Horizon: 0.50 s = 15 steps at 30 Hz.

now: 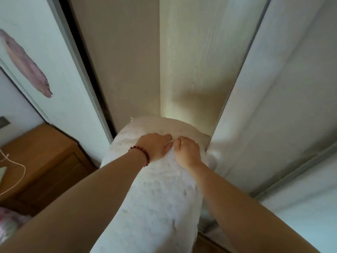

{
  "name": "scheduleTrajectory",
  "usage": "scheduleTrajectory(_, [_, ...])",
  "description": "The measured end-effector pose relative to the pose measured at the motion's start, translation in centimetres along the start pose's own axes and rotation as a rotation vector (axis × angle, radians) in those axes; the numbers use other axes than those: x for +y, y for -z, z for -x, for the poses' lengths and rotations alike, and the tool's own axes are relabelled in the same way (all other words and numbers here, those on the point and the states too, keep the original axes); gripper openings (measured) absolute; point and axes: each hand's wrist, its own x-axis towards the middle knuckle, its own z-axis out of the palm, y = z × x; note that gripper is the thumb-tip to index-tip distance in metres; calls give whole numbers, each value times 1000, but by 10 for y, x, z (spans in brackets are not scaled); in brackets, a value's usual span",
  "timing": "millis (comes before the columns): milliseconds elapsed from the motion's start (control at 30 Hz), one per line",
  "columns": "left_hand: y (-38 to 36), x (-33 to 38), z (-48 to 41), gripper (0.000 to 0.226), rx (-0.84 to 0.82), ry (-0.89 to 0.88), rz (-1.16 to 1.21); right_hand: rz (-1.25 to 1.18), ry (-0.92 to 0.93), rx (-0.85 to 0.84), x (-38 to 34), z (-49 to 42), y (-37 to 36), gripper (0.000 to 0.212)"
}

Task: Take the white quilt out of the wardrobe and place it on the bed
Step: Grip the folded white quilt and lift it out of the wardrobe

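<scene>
The white quilt [156, 194] is a thick fluffy bundle that reaches from the open wardrobe [191, 61] down toward me in the middle of the view. My left hand [156, 146], with a red bead bracelet on its wrist, grips the quilt's top. Right beside it, my right hand [187, 152] is clenched on the same fold. The two hands almost touch. The quilt's far end lies between the wardrobe's sliding doors; its lower end runs out of view.
A sliding door with a pink feather print [27, 64] stands at the left, a pale sliding door [273, 106] at the right. A wooden bedside cabinet [43, 167] with a white cable sits low left. Pink patterned fabric [9, 225] shows at the bottom left corner.
</scene>
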Motion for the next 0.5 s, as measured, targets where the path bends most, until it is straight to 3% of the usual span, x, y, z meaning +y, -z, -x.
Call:
scheduleTrajectory(133, [-3, 32, 24, 32, 68, 118, -6, -89, 87, 7, 13, 18, 12, 36])
scheduleTrajectory(233, [-6, 53, 46, 34, 100, 219, 1, -128, 155, -44, 20, 33, 17, 32])
scheduleTrajectory(500, [-5, 81, 86, 34, 64, 353, 32, -154, 210, -135, 22, 69, 30, 34])
